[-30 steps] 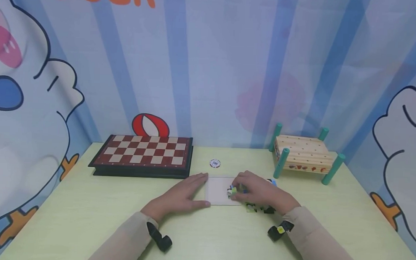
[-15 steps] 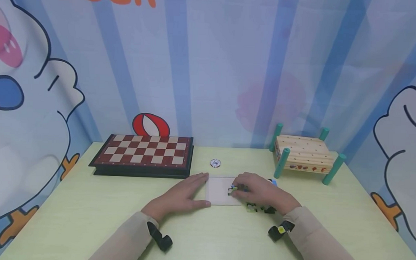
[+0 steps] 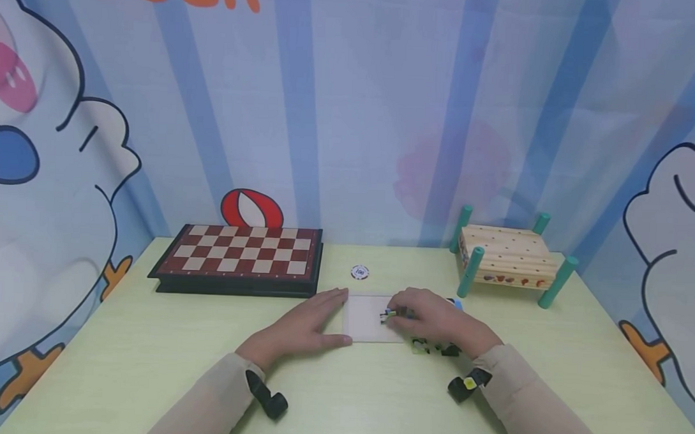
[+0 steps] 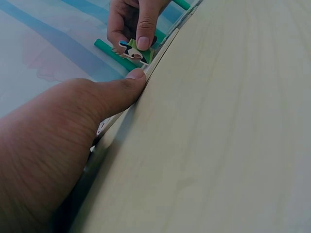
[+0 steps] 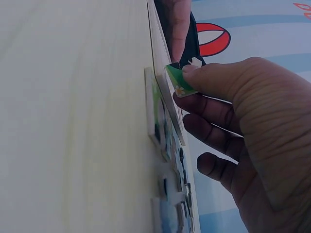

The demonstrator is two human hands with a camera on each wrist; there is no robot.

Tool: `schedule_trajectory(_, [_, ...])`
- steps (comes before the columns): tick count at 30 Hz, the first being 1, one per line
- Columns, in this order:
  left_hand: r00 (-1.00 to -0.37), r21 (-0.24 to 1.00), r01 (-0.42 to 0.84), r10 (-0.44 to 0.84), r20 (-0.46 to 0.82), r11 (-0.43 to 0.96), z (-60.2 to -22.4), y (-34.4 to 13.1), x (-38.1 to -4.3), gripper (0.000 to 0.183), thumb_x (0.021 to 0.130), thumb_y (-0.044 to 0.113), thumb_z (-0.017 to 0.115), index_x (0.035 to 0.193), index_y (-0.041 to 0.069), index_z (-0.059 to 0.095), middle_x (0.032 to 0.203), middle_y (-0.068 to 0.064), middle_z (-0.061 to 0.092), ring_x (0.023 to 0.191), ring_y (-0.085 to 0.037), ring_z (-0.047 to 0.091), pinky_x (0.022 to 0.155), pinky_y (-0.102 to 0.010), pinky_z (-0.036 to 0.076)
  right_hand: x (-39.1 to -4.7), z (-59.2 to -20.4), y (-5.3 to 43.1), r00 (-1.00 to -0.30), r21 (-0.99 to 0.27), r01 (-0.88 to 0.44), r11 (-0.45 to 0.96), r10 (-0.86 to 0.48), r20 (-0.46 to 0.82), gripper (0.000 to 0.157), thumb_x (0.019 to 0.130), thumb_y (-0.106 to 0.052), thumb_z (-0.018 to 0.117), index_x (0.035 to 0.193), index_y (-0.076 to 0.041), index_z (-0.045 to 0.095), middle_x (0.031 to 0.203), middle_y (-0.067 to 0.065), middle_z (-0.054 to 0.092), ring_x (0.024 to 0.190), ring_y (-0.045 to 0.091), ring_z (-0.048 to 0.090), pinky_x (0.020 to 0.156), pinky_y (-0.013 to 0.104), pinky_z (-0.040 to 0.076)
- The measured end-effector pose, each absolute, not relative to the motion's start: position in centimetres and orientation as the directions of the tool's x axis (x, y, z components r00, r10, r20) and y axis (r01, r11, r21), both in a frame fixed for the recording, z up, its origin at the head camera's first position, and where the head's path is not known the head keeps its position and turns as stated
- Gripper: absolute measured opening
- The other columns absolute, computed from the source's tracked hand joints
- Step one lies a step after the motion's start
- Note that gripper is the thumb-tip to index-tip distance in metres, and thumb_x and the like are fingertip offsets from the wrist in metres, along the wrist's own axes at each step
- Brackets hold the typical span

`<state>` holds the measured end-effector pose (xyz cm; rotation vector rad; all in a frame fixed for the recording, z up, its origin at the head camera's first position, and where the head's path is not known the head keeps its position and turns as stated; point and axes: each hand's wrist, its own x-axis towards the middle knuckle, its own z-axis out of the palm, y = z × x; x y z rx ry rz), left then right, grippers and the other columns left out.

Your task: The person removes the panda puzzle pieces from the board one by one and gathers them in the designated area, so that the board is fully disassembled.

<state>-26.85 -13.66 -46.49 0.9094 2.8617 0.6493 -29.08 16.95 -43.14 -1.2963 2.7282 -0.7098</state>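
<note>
My right hand [image 3: 433, 316] pinches a jigsaw puzzle piece [image 5: 181, 81] between thumb and fingers. Green with a small white flower, the piece is tilted over the right half of a flat white board [image 3: 369, 320]. At the board's left end rests my left hand [image 3: 303, 324], thumb and fingers spread along its edge, the thumb [image 4: 119, 94] at the near corner. Other puzzle pieces [image 5: 163, 114] lie by the board's right end, partly hidden under my right hand in the head view.
A folded chessboard box [image 3: 239, 258] stands at the back left. Behind the white board lies a round chip [image 3: 359, 272] marked 100. At the back right is a wooden pegboard stand [image 3: 507, 258] with green legs, close to the printed curtain [image 3: 362, 115].
The puzzle piece has turned in my right fingers, so less of its printed face shows, and its position barely shifts. My left hand stays where it was.
</note>
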Motion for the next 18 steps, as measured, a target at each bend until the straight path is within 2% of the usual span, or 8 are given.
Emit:
schedule_trajectory(9, [-0.815,0.431,0.545,0.576,0.070,0.719,-46.06,-13.69,-26.63,0.096,0.089,0.073,0.055,0.161,0.016,0.027,0.165,0.001,0.026,0.152,-0.021,0.020,0.122,-0.043,0.023,-29.11,-43.07,16.85,-0.654,-0.415,-0.723,0.552,-0.741,0.156,0.012,0.100,-0.030,0.065,0.108,-0.023,0.070,0.095,-0.015,0.065,0.085,0.004,0.059,0.075,0.031,0.053])
schedule_trajectory(18, [-0.814,0.427,0.547,0.577,0.070,0.720,-45.99,-13.63,-26.52,0.096,0.089,0.072,0.056,0.160,0.015,0.027,0.165,0.000,0.026,0.152,-0.021,0.020,0.122,-0.043,0.023,-29.11,-43.18,16.94,-0.668,-0.434,-0.705,0.560,-0.730,0.144,0.019,0.097,-0.031,0.069,0.113,-0.022,0.071,0.097,-0.015,0.068,0.089,0.004,0.063,0.077,0.030,0.056])
